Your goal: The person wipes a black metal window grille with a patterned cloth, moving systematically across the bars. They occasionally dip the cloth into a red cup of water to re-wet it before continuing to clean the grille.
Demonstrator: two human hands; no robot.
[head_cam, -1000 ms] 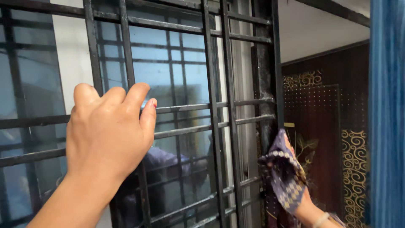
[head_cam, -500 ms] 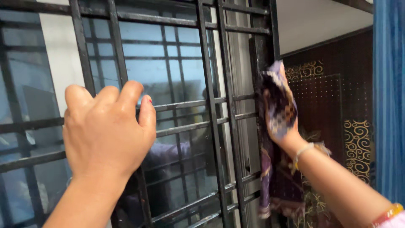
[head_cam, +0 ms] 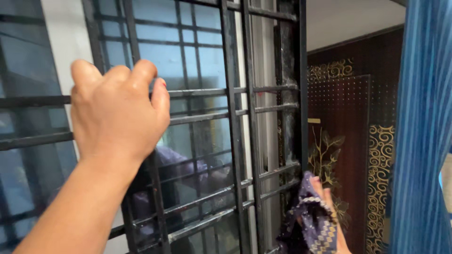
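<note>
Two hands at black window grille (head_cam: 245, 113), left hand (head_cam: 115, 115) fingers curled round bar, right hand (head_cam: 329, 221) mostly hidden, gripping patterned cloth (head_cam: 313, 226)

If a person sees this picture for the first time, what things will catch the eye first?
First the left hand, large at the left, with its fingers curled around a vertical bar of the black metal window grille. Next the right hand, low at the bottom, presses a purple patterned cloth to the grille's right edge. A blue curtain fills the far right.
</note>
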